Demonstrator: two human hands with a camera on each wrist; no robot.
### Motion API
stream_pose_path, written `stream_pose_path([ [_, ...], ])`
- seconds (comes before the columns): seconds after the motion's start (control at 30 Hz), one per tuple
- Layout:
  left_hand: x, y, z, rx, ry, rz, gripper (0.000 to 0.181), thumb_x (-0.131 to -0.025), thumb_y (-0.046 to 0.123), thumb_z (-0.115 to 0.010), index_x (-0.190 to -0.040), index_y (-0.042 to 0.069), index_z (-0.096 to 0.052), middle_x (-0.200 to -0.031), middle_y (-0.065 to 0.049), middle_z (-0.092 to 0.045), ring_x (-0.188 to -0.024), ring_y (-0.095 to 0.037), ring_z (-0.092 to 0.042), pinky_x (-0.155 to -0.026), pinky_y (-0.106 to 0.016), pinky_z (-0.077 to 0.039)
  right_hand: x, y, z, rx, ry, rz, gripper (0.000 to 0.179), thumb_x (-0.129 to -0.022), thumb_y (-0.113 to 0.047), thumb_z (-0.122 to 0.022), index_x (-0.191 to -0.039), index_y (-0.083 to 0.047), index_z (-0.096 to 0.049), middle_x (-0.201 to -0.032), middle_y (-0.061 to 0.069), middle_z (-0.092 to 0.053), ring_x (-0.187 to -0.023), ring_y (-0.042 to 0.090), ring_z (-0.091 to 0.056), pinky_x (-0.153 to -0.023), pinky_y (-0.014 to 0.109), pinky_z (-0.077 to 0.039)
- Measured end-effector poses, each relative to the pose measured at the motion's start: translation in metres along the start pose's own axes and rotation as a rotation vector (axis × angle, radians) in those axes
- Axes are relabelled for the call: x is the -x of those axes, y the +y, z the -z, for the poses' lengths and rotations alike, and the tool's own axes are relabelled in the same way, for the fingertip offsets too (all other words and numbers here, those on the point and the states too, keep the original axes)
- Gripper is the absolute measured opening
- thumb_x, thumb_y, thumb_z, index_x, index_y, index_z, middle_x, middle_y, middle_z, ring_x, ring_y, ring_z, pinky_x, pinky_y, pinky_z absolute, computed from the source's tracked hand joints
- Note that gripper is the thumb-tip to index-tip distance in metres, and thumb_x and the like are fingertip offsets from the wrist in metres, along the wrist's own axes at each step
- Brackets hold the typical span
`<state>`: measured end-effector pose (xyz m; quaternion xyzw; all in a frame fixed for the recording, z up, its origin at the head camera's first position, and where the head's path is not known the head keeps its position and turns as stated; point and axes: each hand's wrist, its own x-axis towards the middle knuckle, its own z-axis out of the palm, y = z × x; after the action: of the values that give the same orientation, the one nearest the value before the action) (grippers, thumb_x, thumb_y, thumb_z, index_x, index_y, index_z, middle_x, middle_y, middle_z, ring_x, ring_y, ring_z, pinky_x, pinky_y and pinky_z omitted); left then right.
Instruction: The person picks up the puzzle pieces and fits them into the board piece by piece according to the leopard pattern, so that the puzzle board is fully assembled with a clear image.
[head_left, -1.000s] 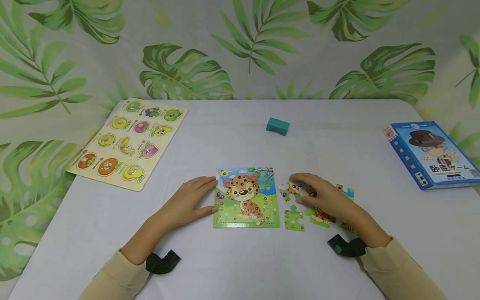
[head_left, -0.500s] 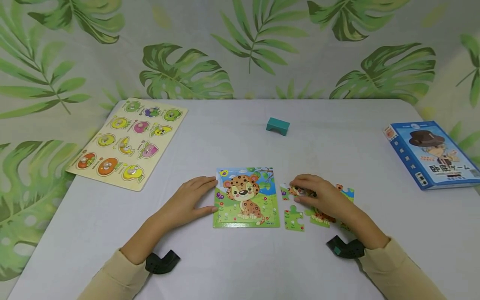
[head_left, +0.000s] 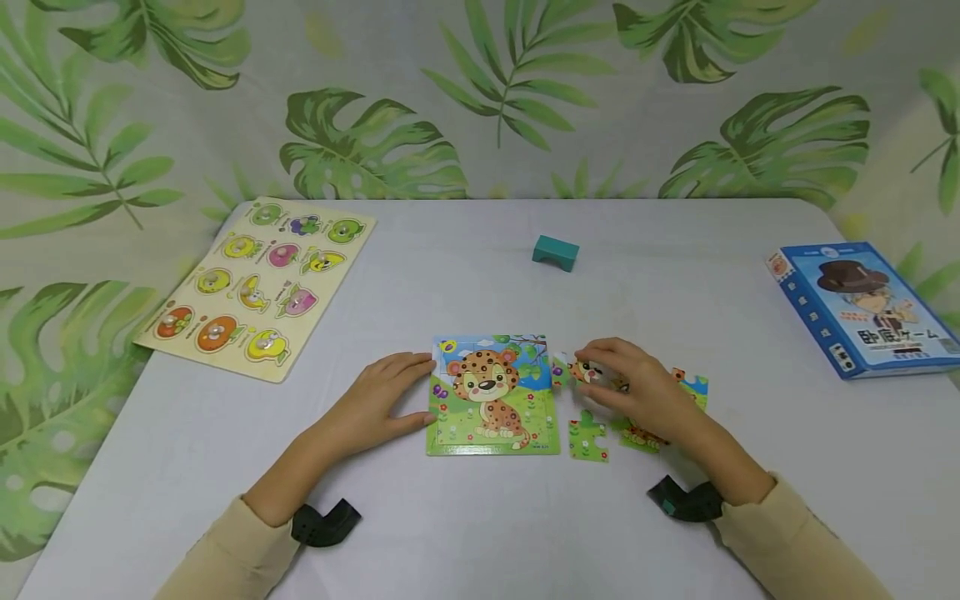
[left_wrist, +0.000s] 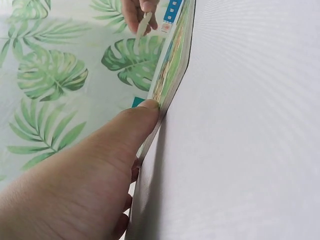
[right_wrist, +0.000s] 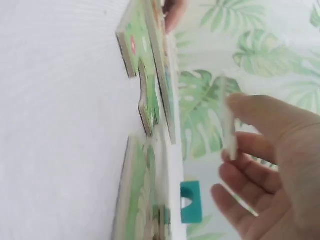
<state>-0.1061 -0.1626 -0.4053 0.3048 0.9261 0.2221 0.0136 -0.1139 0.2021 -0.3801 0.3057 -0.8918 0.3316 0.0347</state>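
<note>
A square jigsaw puzzle (head_left: 487,442) with a spotted leopard cub picture lies mid-table. My left hand (head_left: 375,404) rests against its left side, its thumb touching the edge in the left wrist view. Just right of the puzzle, my right hand (head_left: 647,390) pinches a loose jigsaw piece (head_left: 583,372) between thumb and fingers. In the right wrist view this piece (right_wrist: 227,127) is raised off the table and seen nearly edge-on. A green jigsaw piece (head_left: 587,439) lies below the right hand. Other pieces are partly hidden under that hand and wrist.
At the far left lies a wooden fruit knob puzzle board (head_left: 255,279). A teal arch block (head_left: 556,252) sits toward the back of the white table (head_left: 480,525). On the right is a blue box (head_left: 870,312) with a hat-wearing cartoon figure.
My right hand has taken hold of a jigsaw piece, lifted it and shifted it slightly left, to the puzzle's right edge. The left hand stays in place.
</note>
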Motion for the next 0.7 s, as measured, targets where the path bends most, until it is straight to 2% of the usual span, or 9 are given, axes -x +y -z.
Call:
stream_pose_path([
  [0.2, -0.001, 0.0, -0.001, -0.005, -0.009, 0.001, 0.07, -0.08, 0.049, -0.06, -0.135, 0.009, -0.041, -0.138, -0.005, -0.036, -0.127, -0.024, -0.028, -0.102, -0.044, -0.02, -0.009, -0.024, -0.002, -0.044, 0.073, 0.117, 0.043, -0.074, -0.007, -0.073, -0.114, -0.001, -0.059, -0.115, 0.004, -0.052, -0.106, 0.019, -0.049, -0.083, 0.031, -0.045],
  [0.33, -0.001, 0.0, 0.0, -0.007, -0.018, -0.004, 0.076, -0.078, 0.053, -0.06, -0.135, 0.008, -0.04, -0.138, -0.006, -0.035, -0.127, -0.024, -0.027, -0.102, -0.045, -0.02, -0.021, -0.042, -0.012, -0.044, 0.088, 0.171, 0.044, -0.072, -0.007, -0.074, -0.113, 0.001, -0.059, -0.114, 0.007, -0.053, -0.107, 0.021, -0.049, -0.084, 0.032, -0.044],
  [0.53, 0.001, -0.001, 0.0, -0.001, -0.023, -0.004, 0.083, -0.075, 0.06, -0.059, -0.136, 0.008, -0.039, -0.139, -0.005, -0.034, -0.128, -0.024, -0.026, -0.102, -0.044, -0.019, -0.042, -0.065, -0.037, -0.086, 0.02, 0.135, 0.045, -0.076, -0.014, -0.072, -0.117, -0.002, -0.059, -0.114, 0.006, -0.052, -0.107, 0.02, -0.048, -0.081, 0.032, -0.046],
  [0.7, 0.002, -0.001, 0.001, 0.011, -0.016, -0.018, 0.083, -0.075, 0.06, -0.058, -0.136, 0.007, -0.038, -0.139, -0.006, -0.034, -0.127, -0.025, -0.026, -0.102, -0.046, -0.019, -0.054, -0.069, -0.06, -0.118, -0.054, 0.085, 0.042, -0.079, -0.018, -0.07, -0.117, -0.003, -0.059, -0.114, 0.005, -0.052, -0.105, 0.017, -0.049, -0.08, 0.028, -0.046],
])
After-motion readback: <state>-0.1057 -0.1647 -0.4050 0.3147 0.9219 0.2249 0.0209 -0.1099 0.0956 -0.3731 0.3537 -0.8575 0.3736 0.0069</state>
